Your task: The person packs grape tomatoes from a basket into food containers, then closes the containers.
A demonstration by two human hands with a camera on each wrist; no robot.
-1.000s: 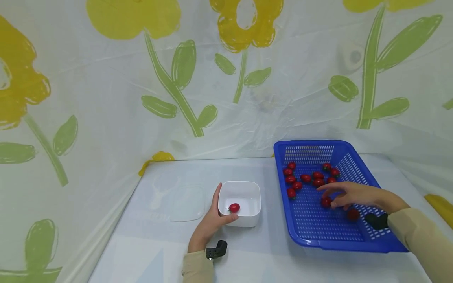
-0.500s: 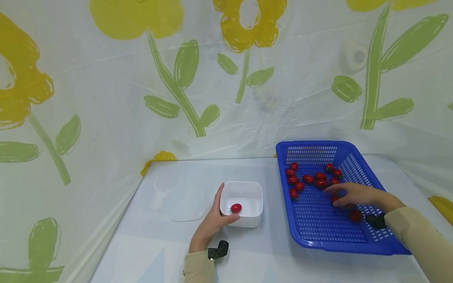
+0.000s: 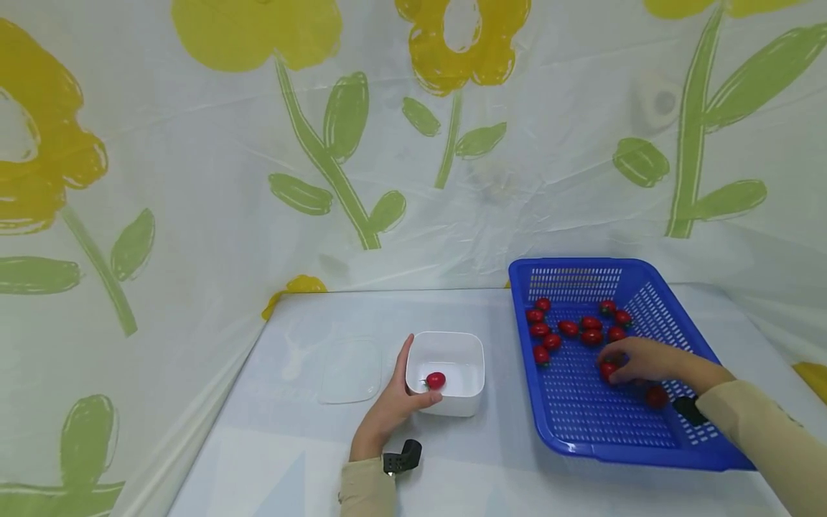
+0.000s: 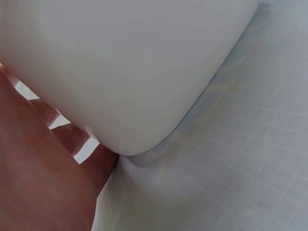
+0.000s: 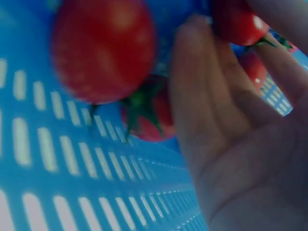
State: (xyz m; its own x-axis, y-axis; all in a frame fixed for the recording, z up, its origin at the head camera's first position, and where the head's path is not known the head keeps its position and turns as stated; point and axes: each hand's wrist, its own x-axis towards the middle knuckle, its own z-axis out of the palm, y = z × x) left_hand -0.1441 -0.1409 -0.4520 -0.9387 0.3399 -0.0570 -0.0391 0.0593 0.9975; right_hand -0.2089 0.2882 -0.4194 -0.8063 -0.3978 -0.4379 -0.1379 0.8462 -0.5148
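Note:
My left hand [image 3: 388, 411] grips the white square container [image 3: 461, 407], thumb over its front rim and fingers along its left side. One cherry tomato with a green stem [image 3: 436, 380] lies inside the container. Over in the blue basket [image 3: 620, 459], my right hand [image 3: 649, 359] pinches a cherry tomato [image 3: 607, 371] between thumb and fingers. That tomato [image 5: 238, 21] shows near the fingertips in the right wrist view, beside other tomatoes [image 5: 103, 48]. The left wrist view holds the container's smooth wall [image 4: 120, 72], with fingers behind it.
Several cherry tomatoes [image 3: 591, 323] lie spread over the back and left of the basket, and another [image 3: 656, 396] sits under the right wrist. A clear flat lid [image 3: 351, 370] rests on the white table left of the container. A flowered curtain [image 3: 226, 179] hangs behind.
The right hand's fingers have drawn in around a tomato in the basket. The left hand keeps its grip on the container. The whole view has shifted slightly.

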